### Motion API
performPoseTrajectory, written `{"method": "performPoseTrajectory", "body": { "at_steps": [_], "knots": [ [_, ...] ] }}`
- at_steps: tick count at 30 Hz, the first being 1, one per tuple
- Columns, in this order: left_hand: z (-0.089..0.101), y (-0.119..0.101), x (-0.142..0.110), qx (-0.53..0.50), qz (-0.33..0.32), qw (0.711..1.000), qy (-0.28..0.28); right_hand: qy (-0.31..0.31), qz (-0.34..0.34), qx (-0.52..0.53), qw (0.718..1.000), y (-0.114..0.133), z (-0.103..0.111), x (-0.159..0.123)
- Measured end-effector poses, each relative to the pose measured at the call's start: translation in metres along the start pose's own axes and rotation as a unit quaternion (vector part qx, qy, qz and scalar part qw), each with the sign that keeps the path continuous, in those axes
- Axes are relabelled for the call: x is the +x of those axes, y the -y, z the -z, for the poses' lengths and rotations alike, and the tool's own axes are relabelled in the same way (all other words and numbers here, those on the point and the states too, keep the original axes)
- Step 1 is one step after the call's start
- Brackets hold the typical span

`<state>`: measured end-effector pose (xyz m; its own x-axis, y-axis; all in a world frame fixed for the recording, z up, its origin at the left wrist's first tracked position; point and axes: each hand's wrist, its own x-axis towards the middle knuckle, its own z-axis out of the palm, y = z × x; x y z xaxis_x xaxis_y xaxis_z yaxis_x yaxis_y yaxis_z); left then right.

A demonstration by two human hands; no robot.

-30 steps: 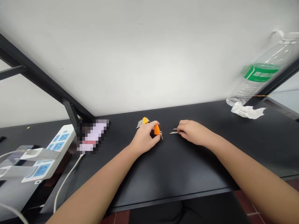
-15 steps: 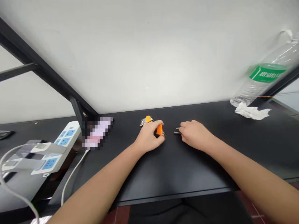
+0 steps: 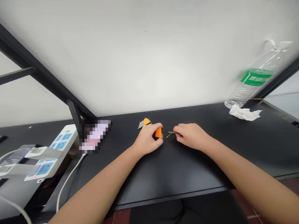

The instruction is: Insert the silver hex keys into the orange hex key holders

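On the black table (image 3: 187, 174) my left hand (image 3: 147, 140) is closed round an orange hex-key holder (image 3: 158, 132). Several silver keys (image 3: 140, 124) stick out of the holder behind my fingers. Just right of it, my right hand (image 3: 190, 136) pinches a thin metal hex key (image 3: 170, 134) whose tip points left toward the holder. A small gap separates the key's tip from the holder.
A white power strip (image 3: 50, 149) with blue sockets and a white cable lies at the left by a black frame post. A blurred pink object (image 3: 93, 137) lies beside it. At the back right stand a clear plastic bottle (image 3: 253, 79) and a crumpled tissue (image 3: 244, 112).
My right hand has slid a little left with the hex key, bringing its tip closer to the orange holder. My left hand stays closed on the holder.
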<state>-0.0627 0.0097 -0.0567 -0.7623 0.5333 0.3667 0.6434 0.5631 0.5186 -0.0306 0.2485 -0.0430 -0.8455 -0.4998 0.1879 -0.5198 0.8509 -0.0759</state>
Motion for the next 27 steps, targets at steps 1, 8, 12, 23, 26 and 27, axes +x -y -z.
{"method": "performPoseTrajectory", "body": {
  "at_steps": [1,8,12,23,26,27],
  "knots": [
    [0.000,0.000,0.000,0.001,-0.002,1.000,0.003,-0.016,0.006,0.027,0.999,0.001,0.000,0.000],
    [-0.002,-0.001,-0.002,0.006,-0.004,1.000,-0.003,-0.060,0.055,0.120,0.989,0.007,-0.004,0.003],
    [-0.005,0.002,-0.002,-0.001,0.008,1.000,0.005,-0.066,0.073,0.107,0.989,0.004,-0.003,0.000],
    [-0.005,-0.007,-0.003,0.055,-0.053,0.997,0.018,-0.053,0.087,0.174,0.979,0.023,0.001,-0.001],
    [-0.004,-0.010,-0.003,0.039,-0.060,0.997,0.008,-0.054,0.019,0.353,0.934,0.023,-0.005,0.004],
    [-0.004,-0.009,-0.004,0.033,-0.060,0.998,-0.008,-0.050,-0.003,0.404,0.913,0.021,-0.007,0.006]
  ]
}}
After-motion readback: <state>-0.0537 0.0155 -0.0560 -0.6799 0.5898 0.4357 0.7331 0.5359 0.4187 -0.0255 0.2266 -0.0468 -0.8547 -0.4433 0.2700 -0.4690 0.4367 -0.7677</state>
